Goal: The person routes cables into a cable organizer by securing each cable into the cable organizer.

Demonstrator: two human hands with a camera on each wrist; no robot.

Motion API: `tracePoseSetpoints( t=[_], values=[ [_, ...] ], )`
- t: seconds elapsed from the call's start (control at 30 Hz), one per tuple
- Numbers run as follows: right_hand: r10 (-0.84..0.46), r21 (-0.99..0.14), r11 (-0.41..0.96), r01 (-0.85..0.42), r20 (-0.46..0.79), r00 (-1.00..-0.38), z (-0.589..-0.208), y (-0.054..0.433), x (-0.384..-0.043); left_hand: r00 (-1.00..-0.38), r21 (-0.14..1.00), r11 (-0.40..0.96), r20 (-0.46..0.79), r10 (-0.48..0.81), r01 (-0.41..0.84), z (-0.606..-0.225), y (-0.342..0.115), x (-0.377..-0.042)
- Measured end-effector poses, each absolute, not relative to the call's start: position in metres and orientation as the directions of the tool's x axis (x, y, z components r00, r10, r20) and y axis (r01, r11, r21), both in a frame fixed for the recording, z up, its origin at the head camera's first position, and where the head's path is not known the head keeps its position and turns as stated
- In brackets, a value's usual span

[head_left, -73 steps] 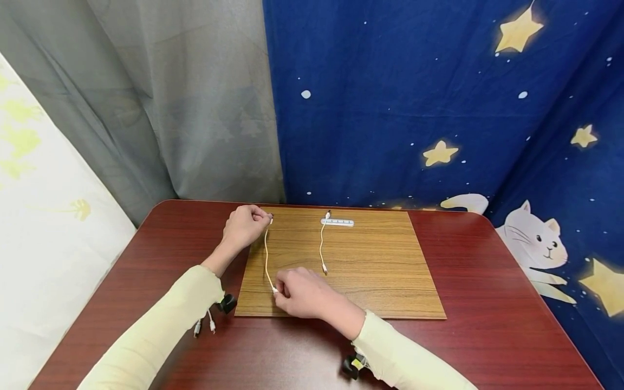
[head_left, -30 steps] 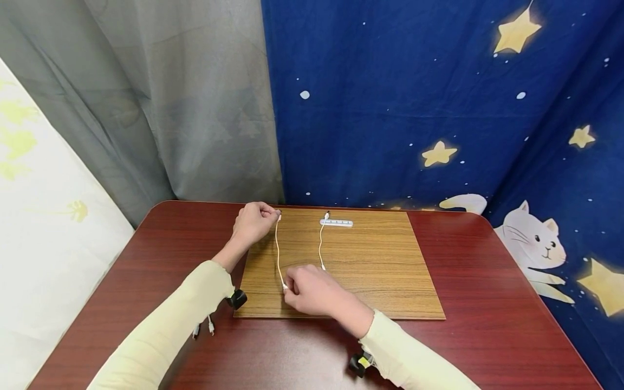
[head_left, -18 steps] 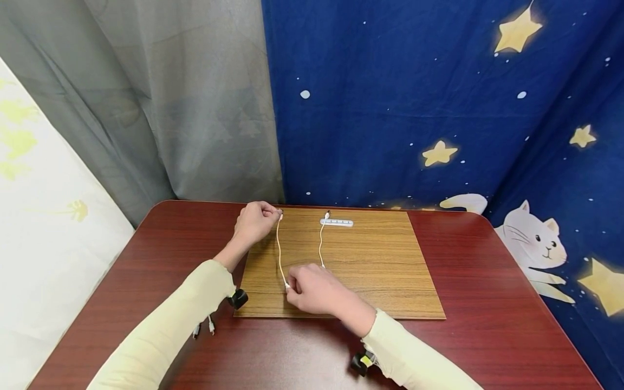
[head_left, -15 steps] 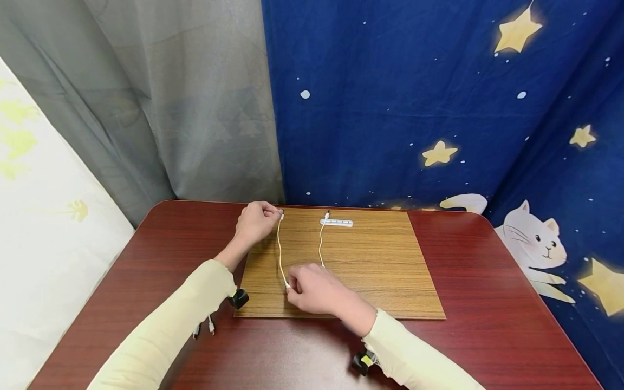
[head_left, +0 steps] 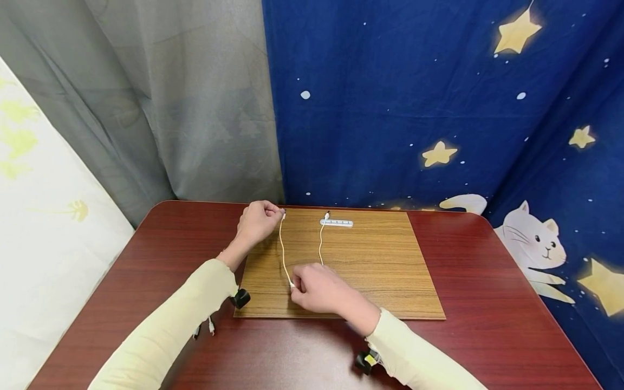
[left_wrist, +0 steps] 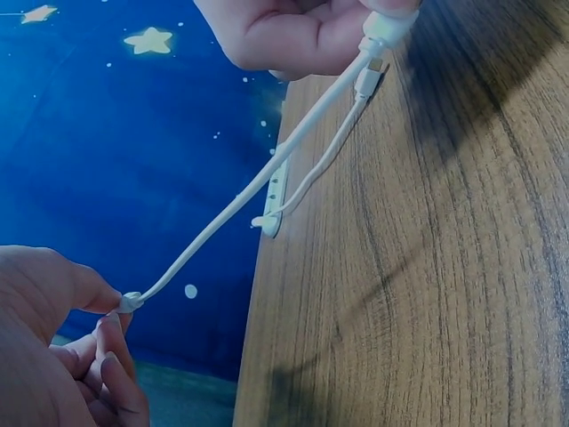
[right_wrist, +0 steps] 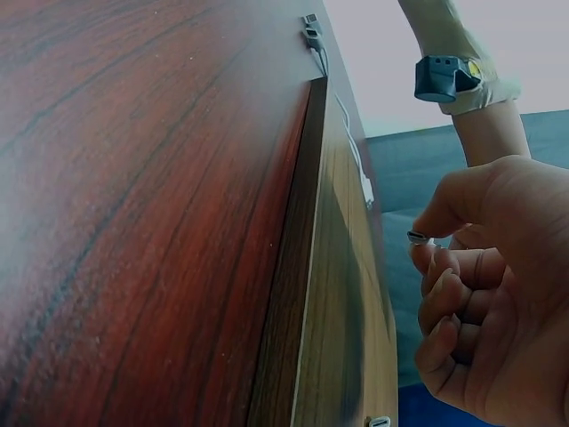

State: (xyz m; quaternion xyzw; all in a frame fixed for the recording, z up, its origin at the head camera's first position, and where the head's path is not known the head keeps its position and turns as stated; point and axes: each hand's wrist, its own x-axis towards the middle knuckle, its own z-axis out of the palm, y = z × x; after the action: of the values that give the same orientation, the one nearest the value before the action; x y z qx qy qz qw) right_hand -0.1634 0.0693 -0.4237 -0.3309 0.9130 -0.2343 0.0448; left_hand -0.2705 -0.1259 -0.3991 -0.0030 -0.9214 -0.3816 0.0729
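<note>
A short white USB cable (head_left: pixel 283 249) runs between my two hands above the wooden board (head_left: pixel 385 265). Its far end is pinched between thumb and finger of my left hand (head_left: pixel 257 222). My right hand (head_left: pixel 322 290) pinches the near end, and the metal tip of that plug (right_wrist: pixel 416 237) sticks out in the right wrist view. To the right, a second white cable (head_left: pixel 320 244) lies on the board, its far end across the left part of a white slotted cable holder (head_left: pixel 343 223). My right hand hides this cable's near end in the head view.
The board lies on a dark red table (head_left: pixel 487 303). More cable plugs (head_left: pixel 212 326) rest on the table left of the board, partly behind the left sleeve (head_left: pixel 166 325). A blue star-patterned curtain (head_left: pixel 370 108) and a grey one (head_left: pixel 214 108) hang behind the table.
Both hands have shifted right over the board with the cable held between them, nearer to the second cable. That cable and the cable holder have stayed in place.
</note>
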Motion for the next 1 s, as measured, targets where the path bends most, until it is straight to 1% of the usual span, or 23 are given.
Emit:
tracePoseSetpoints(
  t=[1.0],
  values=[
    [-0.618, -0.471, 0.665, -0.579, 0.088, -0.781, -0.4240, 0.0779, -0.1624, -0.990, 0.727, 0.683, 0.134, -0.038, 0.072, -0.4022, -0.1190, -0.2722]
  ],
)
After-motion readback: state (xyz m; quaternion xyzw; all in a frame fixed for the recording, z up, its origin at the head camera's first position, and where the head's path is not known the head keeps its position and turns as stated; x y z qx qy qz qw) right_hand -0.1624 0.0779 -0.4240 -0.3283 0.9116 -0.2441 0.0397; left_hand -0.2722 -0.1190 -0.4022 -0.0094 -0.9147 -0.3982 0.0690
